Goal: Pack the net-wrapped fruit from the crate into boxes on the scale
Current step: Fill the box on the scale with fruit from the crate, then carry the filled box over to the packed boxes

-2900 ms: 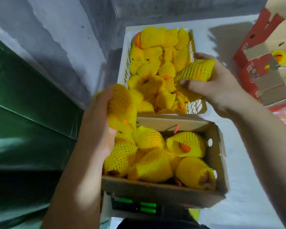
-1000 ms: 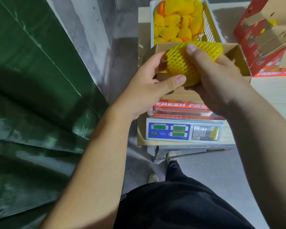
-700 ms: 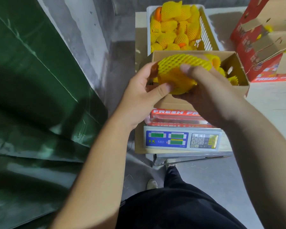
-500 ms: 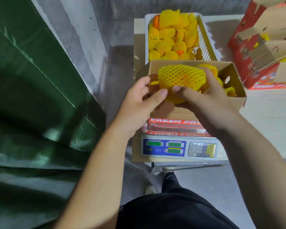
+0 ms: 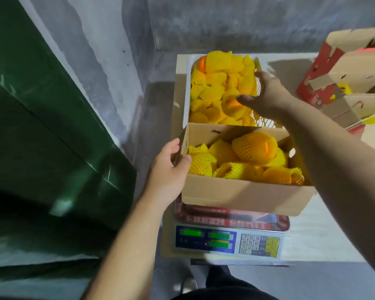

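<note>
While our left hand (image 5: 169,169) steadies the cardboard box (image 5: 243,195) by its near-left corner, thumb hooked over the rim and fingers curled round the outer wall, our right hand (image 5: 266,94) reaches beyond the box, over the white crate (image 5: 187,94). Its fingers are spread and loosely bent, holding nothing; they hover just above the net-wrapped fruit (image 5: 217,92) piled there.

We judge the step to be picking the next piece. To do it well, we should cup a whole fruit from above rather than pinch the netting, since a loose sleeve could slide off. We should also ease our left grip before reading the weight, because pressing on the box would likely skew the scale (image 5: 227,241) beneath it.

Each sleeve is a soft yellow foam mesh, ribbed and springy-looking, flaring into frilled ends; orange skin shows through where it gapes. One large wrapped fruit (image 5: 253,148) sits highest in the box, toward its far right. Plain brown corrugated card forms the box walls, with a hand-hole in the right side. Behind the box, the crate is rigid slatted plastic.
</note>
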### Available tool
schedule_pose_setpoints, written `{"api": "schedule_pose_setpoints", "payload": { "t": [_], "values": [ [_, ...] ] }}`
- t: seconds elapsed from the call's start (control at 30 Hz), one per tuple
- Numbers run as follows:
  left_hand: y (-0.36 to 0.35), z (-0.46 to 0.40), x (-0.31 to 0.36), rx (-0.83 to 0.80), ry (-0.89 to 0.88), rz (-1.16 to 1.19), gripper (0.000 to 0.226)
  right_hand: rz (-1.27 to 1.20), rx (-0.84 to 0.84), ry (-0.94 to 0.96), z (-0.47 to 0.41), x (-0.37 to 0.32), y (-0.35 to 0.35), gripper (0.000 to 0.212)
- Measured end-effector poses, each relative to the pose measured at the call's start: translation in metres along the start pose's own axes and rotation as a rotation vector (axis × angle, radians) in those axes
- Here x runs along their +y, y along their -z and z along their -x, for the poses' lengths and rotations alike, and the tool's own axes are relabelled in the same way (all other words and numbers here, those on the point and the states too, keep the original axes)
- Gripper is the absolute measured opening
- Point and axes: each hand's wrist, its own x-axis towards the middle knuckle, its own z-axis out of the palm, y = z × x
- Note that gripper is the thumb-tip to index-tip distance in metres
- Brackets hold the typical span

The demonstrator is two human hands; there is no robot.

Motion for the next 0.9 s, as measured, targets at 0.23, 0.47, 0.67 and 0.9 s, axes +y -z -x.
{"api": "schedule_pose_setpoints", "payload": {
  "t": [0.23, 0.47, 0.67, 0.9],
  "values": [
    [-0.008, -0.018, -0.004, -0.164, 0.127, -0.063, 0.05, -0.115, 0.224, -0.306, 0.098, 0.094, -0.01, 0.053],
    [-0.011, -0.024, 0.006, -0.226, 0.167, -0.364, 0.035, 0.063, -0.105, -0.432, 0.129, 0.11, -0.012, 0.033],
    [0.002, 0.002, 0.006, -0.24, 0.09, -0.303, 0.037, -0.078, -0.003, -0.397, 0.177, 0.104, -0.001, 0.052],
    [-0.006, 0.025, 0.035, -0.338, -0.078, -0.306, 0.034, -0.148, 0.186, -0.431, 0.259, 0.104, 0.043, 0.029]
  ]
}}
